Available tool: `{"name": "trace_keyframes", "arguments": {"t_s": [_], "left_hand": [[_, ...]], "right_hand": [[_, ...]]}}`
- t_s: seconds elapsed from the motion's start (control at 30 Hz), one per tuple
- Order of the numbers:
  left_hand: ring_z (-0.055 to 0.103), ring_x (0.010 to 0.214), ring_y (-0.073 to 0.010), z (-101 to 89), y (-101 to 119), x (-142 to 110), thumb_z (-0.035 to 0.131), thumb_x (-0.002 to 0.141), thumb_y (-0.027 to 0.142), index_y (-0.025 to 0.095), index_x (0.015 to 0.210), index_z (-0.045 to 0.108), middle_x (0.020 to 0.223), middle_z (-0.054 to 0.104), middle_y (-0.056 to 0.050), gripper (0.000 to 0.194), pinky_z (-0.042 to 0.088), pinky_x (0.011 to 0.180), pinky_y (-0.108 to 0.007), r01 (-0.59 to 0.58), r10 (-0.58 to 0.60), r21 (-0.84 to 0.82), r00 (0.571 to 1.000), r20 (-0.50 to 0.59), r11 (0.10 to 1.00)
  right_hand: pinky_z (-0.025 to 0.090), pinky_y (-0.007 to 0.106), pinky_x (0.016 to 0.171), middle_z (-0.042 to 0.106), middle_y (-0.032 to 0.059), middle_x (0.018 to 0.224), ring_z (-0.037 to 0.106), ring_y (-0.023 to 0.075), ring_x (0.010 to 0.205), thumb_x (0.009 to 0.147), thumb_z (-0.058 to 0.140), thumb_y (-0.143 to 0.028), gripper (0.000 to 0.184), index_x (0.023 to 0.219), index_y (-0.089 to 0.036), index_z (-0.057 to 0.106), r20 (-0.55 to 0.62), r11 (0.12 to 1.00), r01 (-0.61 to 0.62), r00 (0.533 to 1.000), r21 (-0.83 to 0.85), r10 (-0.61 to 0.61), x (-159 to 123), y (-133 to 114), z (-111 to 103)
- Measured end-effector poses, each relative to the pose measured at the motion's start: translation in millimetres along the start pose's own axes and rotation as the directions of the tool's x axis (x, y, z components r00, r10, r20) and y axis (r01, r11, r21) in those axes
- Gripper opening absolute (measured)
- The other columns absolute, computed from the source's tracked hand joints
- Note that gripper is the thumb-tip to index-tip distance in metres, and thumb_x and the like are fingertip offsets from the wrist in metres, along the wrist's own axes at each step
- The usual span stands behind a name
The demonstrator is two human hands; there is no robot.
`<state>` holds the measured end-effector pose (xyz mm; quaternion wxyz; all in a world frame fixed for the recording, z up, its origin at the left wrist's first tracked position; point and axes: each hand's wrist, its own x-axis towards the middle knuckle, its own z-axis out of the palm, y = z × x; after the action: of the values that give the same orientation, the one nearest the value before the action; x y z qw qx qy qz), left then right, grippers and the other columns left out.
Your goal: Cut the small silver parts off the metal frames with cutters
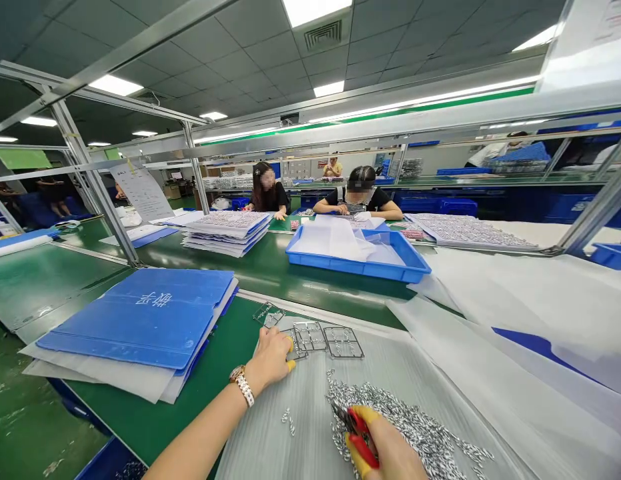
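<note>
Head view: silvery metal pieces heaped beneath red-handled cutters

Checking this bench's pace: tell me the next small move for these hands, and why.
Probably the left hand should draw the metal lattice frame toward the red-handled side cutters in the right hand. The left hand sits against that frame, while the cutters are away from it, over the pile of small metal pieces on the plastic sheet.

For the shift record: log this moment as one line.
left hand: at metal frame | right hand: holds red cutters | nearby: metal parts on plastic sheet
</note>
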<state>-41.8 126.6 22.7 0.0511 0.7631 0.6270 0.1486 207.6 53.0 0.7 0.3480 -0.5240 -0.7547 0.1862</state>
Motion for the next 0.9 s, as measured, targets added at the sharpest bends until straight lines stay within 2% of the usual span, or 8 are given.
{"name": "trace_keyframes", "arguments": {"t_s": [0.07,0.13,0.23,0.3,0.47,0.7,0.8,0.9], "left_hand": [[0.053,0.095,-0.0265,0.2,-1,2,0.07,0.069,0.034,0.021,0.081,0.062,0.088,0.066,-0.005,0.019,0.031,0.087,-0.042,-0.009,0.009,0.0,1.0,0.018,1.0],[0.052,0.096,-0.0272,0.4,-3,2,0.069,0.07,0.034,0.021,0.081,0.063,0.09,0.066,-0.006,0.018,0.031,0.087,-0.042,-0.012,0.012,0.001,1.0,0.02,1.0],[0.052,0.097,-0.0277,-0.3,-7,1,0.069,0.07,0.033,0.021,0.079,0.063,0.091,0.066,-0.007,0.016,0.031,0.087,-0.044,-0.025,0.025,-0.001,1.0,0.012,1.0],[0.052,0.097,-0.0274,-1.8,-11,0,0.069,0.07,0.033,0.02,0.078,0.063,0.091,0.066,-0.007,0.016,0.031,0.087,-0.044,-0.038,0.038,-0.006,0.999,0.006,0.999],[0.053,0.095,-0.0263,-4.3,-22,-2,0.071,0.069,0.034,0.022,0.079,0.065,0.09,0.067,-0.006,0.017,0.031,0.086,-0.043,-0.061,0.061,-0.031,0.998,0.019,0.998],[0.051,0.099,-0.0269,-1.2,-27,-3,0.066,0.073,0.03,0.022,0.077,0.065,0.094,0.067,-0.006,0.009,0.028,0.088,-0.044,-0.079,0.081,-0.068,0.996,0.028,0.995],[0.05,0.1,-0.0274,-0.7,-27,-3,0.067,0.073,0.03,0.022,0.078,0.065,0.094,0.068,-0.006,0.009,0.028,0.089,-0.044,-0.086,0.088,-0.085,0.996,0.021,0.993],[0.051,0.101,-0.0268,-2.7,-26,-4,0.067,0.073,0.027,0.022,0.076,0.065,0.094,0.068,-0.005,0.006,0.027,0.09,-0.045,-0.095,0.096,-0.102,0.995,0.006,0.99]], "right_hand": [[0.044,0.034,0.068,0.067,0.0056,0.086,0.062,0.0242,0.077,0.081,0.047,-0.025,0.019,0.096,-0.024,0.057,0.145,0.989,0.094,0.986,-0.11,-0.077,32,-11,-6],[0.041,0.034,0.071,0.066,0.0082,0.091,0.059,0.026,0.084,0.081,0.048,-0.02,0.017,0.095,-0.022,0.058,0.227,0.954,0.186,0.965,-0.234,-0.133,69,-19,-3],[0.037,0.034,0.077,0.064,0.011,0.1,0.056,0.0271,0.093,0.081,0.052,-0.017,0.023,0.103,-0.019,0.057,0.312,0.887,0.291,0.933,-0.357,-0.181,115,-23,20],[0.036,0.033,0.076,0.065,0.0111,0.099,0.055,0.0269,0.093,0.081,0.053,-0.017,0.021,0.102,-0.018,0.058,0.336,0.872,0.31,0.924,-0.38,-0.183,133,-20,40],[0.034,0.033,0.074,0.064,0.0116,0.098,0.055,0.0258,0.09,0.079,0.052,-0.012,0.021,0.099,-0.017,0.058,0.384,0.854,0.357,0.9,-0.378,-0.206,144,-9,69],[0.033,0.032,0.078,0.063,0.0087,0.095,0.052,0.0247,0.094,0.078,0.053,-0.011,0.026,0.102,-0.02,0.057,0.44,0.852,0.435,0.852,-0.293,-0.283,147,-4,70],[0.034,0.032,0.08,0.063,0.0076,0.095,0.052,0.0234,0.094,0.077,0.054,-0.01,0.028,0.103,-0.02,0.057,0.42,0.874,0.421,0.858,-0.244,-0.296,148,-3,69],[0.036,0.03,0.08,0.062,0.008,0.099,0.053,0.0219,0.094,0.077,0.051,-0.01,0.029,0.104,-0.019,0.056,0.355,0.914,0.354,0.895,-0.198,-0.27,153,-2,66]]}}
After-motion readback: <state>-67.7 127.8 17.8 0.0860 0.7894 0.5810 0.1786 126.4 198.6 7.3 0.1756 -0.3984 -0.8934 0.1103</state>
